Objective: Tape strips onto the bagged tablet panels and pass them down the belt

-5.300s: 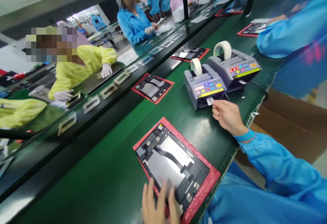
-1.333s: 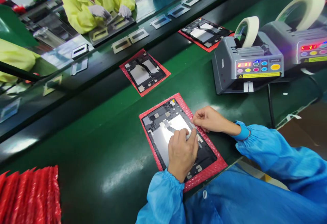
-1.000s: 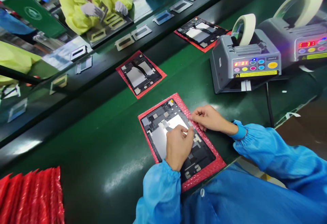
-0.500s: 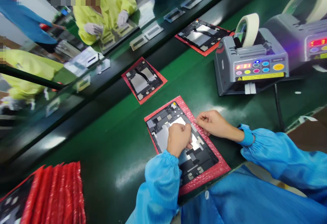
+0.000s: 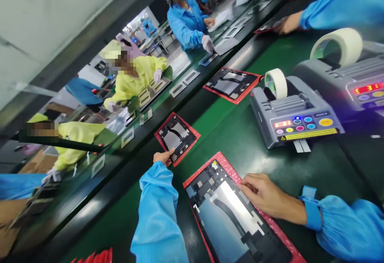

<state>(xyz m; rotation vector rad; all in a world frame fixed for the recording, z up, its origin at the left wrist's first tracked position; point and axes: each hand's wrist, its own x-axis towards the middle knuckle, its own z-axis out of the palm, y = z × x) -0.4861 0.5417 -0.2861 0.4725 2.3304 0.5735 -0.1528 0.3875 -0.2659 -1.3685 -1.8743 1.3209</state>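
Nearest me is a tablet's opened body (image 5: 207, 215), with a silver plate and a dark ribbon cable showing, on red bubble wrap (image 5: 229, 166). At its right edge my right hand (image 5: 264, 195) is closed, thumb and forefinger pinched on the wrap's border. My left hand (image 5: 163, 157) reaches forward to a second opened tablet (image 5: 175, 133), also on red wrap. Its thumb lies over that tablet's near left edge, and the other fingers are partly hidden; the hand looks closed on the edge.
Right of the tablets stand two grey tape dispensers (image 5: 297, 115) with rolls on top. A third tablet (image 5: 231, 82) lies farther back. Frames (image 5: 184, 84) line a raised ledge, with co-workers beyond. Another person's hand (image 5: 289, 23) works at upper right. Red bags (image 5: 97, 256) show at bottom left.
My left hand has left the near tablet and moved forward-left to the second one. My right hand stays at the near tablet's edge. The view has tilted up, and a co-worker's arm now shows upper right.
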